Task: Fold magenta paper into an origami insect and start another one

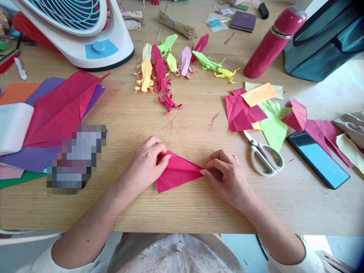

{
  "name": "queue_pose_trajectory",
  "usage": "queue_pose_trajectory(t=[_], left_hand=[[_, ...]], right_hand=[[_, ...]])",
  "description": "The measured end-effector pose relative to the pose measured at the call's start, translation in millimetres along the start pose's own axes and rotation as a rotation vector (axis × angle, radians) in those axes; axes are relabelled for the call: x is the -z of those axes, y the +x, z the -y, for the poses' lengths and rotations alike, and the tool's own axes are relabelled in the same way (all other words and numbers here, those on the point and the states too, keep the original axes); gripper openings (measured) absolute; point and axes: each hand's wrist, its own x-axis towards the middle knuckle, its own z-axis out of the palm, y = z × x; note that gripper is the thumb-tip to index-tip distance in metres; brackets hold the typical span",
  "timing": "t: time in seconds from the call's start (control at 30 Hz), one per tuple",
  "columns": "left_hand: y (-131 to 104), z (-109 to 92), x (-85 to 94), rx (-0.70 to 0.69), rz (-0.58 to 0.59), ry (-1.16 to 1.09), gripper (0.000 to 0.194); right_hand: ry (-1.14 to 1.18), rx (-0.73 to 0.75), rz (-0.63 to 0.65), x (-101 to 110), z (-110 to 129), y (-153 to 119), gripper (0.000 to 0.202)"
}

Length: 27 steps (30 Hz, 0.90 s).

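A folded magenta sheet of origami paper (pixel 178 170) lies on the table between my hands, tapering to a point on the right. My left hand (pixel 152 159) pinches its upper left edge between thumb and fingers. At the narrow right tip, my right hand (pixel 224 172) grips the paper with thumb and forefinger. Crease lines run across the sheet. Beyond it sits a small folded magenta paper figure (pixel 170 103), with several more folded figures in orange, magenta, green, pink and yellow behind it.
White-handled scissors (pixel 265 158) and a phone (pixel 318 159) lie at right, below creased paper pieces (pixel 244 110). A pink bottle (pixel 274 41) and a teal bag (pixel 321 45) stand behind. At left are a fan (pixel 110 38), coloured sheets (pixel 62 110) and a pixelated object (pixel 79 159).
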Motion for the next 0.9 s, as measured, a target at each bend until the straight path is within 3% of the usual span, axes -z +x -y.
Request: queue_pose_trajectory(t=[0.23, 0.9], left_hand=[[-5.2, -5.5, -3.4, -0.003, -0.018, 0.159, 0.014], [-4.3, -3.9, -4.0, 0.004, -0.044, 0.191, 0.017]], right_hand=[[-0.033, -0.011, -0.003, -1.5, 0.4, 1.0, 0.015], [-0.063, -0.018, -0.007, -2.4, 2.5, 4.4, 0.011]])
